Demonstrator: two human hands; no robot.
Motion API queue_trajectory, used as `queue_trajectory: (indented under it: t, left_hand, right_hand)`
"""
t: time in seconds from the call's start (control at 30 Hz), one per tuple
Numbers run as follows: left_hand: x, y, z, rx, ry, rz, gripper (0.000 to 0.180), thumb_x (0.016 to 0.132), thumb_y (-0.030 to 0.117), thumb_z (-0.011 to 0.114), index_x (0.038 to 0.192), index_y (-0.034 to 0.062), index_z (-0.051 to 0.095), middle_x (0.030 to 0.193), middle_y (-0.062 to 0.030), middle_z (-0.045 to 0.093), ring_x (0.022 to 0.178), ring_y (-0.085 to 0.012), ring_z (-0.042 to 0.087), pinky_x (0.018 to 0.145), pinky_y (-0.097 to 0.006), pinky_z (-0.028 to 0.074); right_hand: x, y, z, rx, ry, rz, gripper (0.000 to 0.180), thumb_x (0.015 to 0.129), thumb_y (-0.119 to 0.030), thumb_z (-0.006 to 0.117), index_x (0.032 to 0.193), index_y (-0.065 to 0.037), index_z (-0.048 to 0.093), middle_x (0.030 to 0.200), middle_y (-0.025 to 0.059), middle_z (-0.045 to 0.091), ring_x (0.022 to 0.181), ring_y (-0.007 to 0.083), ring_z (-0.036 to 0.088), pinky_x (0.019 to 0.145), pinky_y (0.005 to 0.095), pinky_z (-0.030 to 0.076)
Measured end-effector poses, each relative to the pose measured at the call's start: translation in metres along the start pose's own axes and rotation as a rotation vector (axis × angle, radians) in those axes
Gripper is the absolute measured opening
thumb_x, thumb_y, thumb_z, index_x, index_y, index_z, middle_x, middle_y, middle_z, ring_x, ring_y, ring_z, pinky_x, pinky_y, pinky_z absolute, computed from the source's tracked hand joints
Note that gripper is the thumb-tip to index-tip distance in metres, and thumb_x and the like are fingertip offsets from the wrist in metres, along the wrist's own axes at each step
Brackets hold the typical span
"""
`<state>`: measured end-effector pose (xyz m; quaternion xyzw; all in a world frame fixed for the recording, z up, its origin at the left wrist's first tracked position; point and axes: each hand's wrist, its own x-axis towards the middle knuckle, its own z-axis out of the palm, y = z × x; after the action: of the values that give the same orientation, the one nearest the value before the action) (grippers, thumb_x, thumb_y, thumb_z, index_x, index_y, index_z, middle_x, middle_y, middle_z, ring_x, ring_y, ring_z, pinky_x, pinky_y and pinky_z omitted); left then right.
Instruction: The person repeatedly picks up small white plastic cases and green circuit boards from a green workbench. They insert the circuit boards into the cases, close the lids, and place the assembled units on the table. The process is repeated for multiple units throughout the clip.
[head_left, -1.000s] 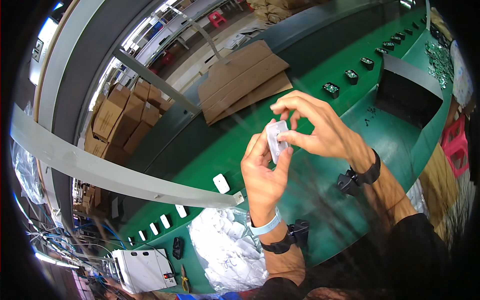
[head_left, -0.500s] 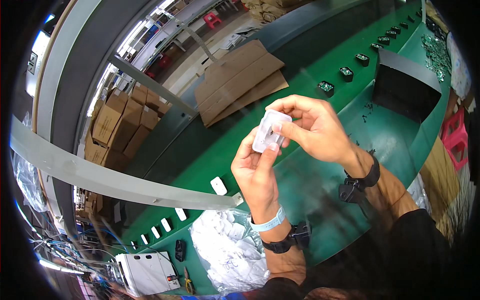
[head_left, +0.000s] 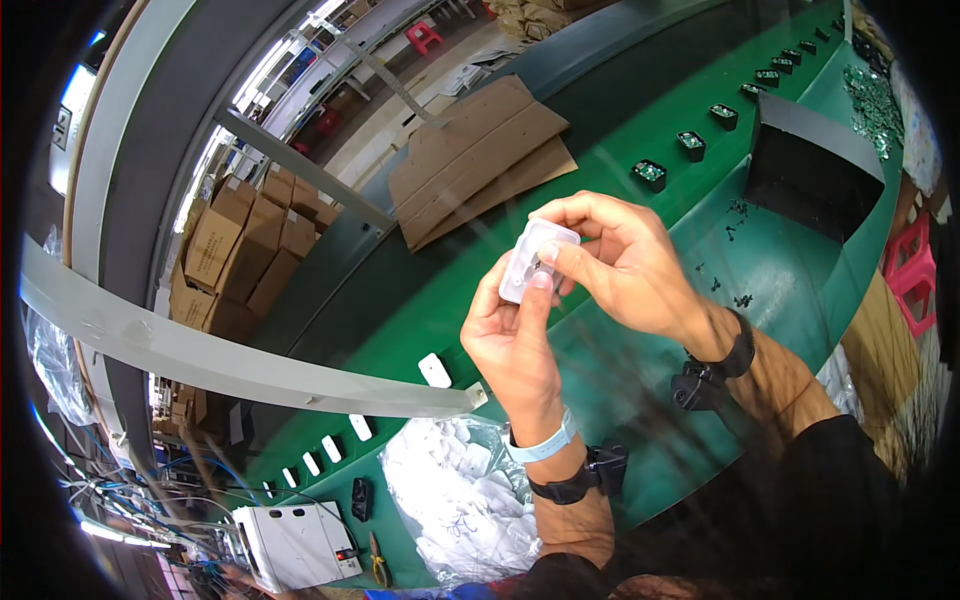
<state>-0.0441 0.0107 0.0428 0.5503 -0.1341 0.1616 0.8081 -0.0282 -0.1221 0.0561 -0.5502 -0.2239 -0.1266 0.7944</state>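
Over the green bench, both hands hold a white plastic cover [head_left: 520, 266], rounded and box-like, with its hollow side up. My left hand [head_left: 515, 350] grips its lower end, thumb pressed on the inside. My right hand [head_left: 640, 265] pinches the upper end, its thumb also reaching inside. A tiny dark piece shows between the two thumb tips, too small to name. Below my left wrist lies a clear plastic bag [head_left: 455, 500] full of similar white covers. Small black screws or clips [head_left: 737, 215] are scattered on the bench beyond my right hand.
Black housings with green circuit boards [head_left: 649, 175] line the green belt [head_left: 590, 225]; white covers [head_left: 434, 371] sit at its left. A black bin [head_left: 815, 170] stands at right. A grey metal bar [head_left: 250, 350] crosses the left side. Pliers [head_left: 379, 560] lie near a white machine [head_left: 297, 545].
Both hands and the white cover have shifted very slightly to the left. The left thumb has moved a little further up inside the cover.
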Motion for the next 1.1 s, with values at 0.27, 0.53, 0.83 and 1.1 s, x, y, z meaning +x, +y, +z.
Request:
queue_trajectory:
  t: [0.27, 0.53, 0.83, 1.1]
  left_hand:
    - [0.0, -0.001, 0.001, 0.039, 0.037, 0.017, 0.026, 0.095, 0.004, 0.062, 0.118, -0.0072, 0.063, 0.105, -0.0104, 0.069, 0.087, -0.0132, 0.064, 0.073, -0.026, 0.049]
    - [0.004, -0.008, -0.008, 0.089, 0.029, -0.024, 0.022, 0.094, 0.005, 0.063, 0.113, -0.0062, 0.064, 0.1, -0.0099, 0.07, 0.084, -0.0123, 0.063, 0.071, -0.025, 0.048]
    - [0.013, -0.019, -0.021, 0.135, 0.121, -0.144, 0.014, 0.091, 0.006, 0.065, 0.101, -0.0039, 0.065, 0.092, -0.0094, 0.069, 0.075, -0.013, 0.061, 0.065, -0.026, 0.047]
    - [0.015, -0.014, -0.02, 0.047, 0.168, -0.167, 0.009, 0.091, 0.007, 0.063, 0.094, -0.0021, 0.063, 0.087, -0.0124, 0.068, 0.071, -0.0175, 0.063, 0.063, -0.029, 0.05]
  right_hand:
    - [-0.001, 0.001, 0.0, 0.059, -0.022, 0.053, 0.024, 0.094, -0.002, 0.064, 0.116, 0.007, 0.062, 0.105, 0.0111, 0.067, 0.09, 0.0141, 0.067, 0.072, 0.0288, 0.062]
    - [0.004, 0.001, -0.005, -0.019, -0.069, 0.129, 0.019, 0.094, -0.003, 0.065, 0.111, 0.005, 0.063, 0.099, 0.0082, 0.068, 0.089, 0.0129, 0.067, 0.073, 0.0279, 0.061]
    - [0.028, 0.05, -0.042, -0.123, -0.145, 0.084, 0.023, 0.091, -0.015, 0.074, 0.109, -0.005, 0.066, 0.095, 0.002, 0.069, 0.086, 0.0073, 0.064, 0.074, 0.0243, 0.053]
    - [0.019, 0.134, -0.179, -1.555, 0.212, 0.183, 0.049, 0.08, -0.017, 0.077, 0.127, -0.017, 0.062, 0.128, 0.0174, 0.053, 0.12, 0.0378, 0.052, 0.101, 0.047, 0.045]
